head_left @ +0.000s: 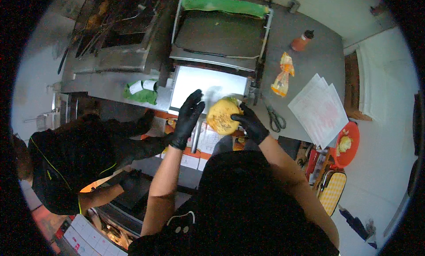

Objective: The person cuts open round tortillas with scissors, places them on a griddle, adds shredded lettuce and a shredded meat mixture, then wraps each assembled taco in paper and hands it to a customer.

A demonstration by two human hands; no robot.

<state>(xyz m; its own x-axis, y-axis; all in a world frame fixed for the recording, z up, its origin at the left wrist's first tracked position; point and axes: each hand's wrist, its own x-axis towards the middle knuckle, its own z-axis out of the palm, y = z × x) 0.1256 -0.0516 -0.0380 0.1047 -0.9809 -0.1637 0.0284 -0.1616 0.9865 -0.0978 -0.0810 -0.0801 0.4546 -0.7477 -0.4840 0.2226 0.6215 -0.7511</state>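
Head view: my right grip (249,122), gloved, is closed round the edge of a bun (222,116) raised above the bench (305,65). My left grip (189,116) is spread open just left of it, holding nothing. I judge assembly is under way: the bun is not yet set down, and the wrapping sheets (319,109) lie untouched, well right of my right grip.

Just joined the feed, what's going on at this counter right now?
A person in black gloves stands at a steel counter. The right hand holds a round yellow bun over a white board; the left hand is open beside it, holding nothing. Scissors, white paper sheets and a red squeeze bottle lie to the right. A co-worker in black bends at the left.
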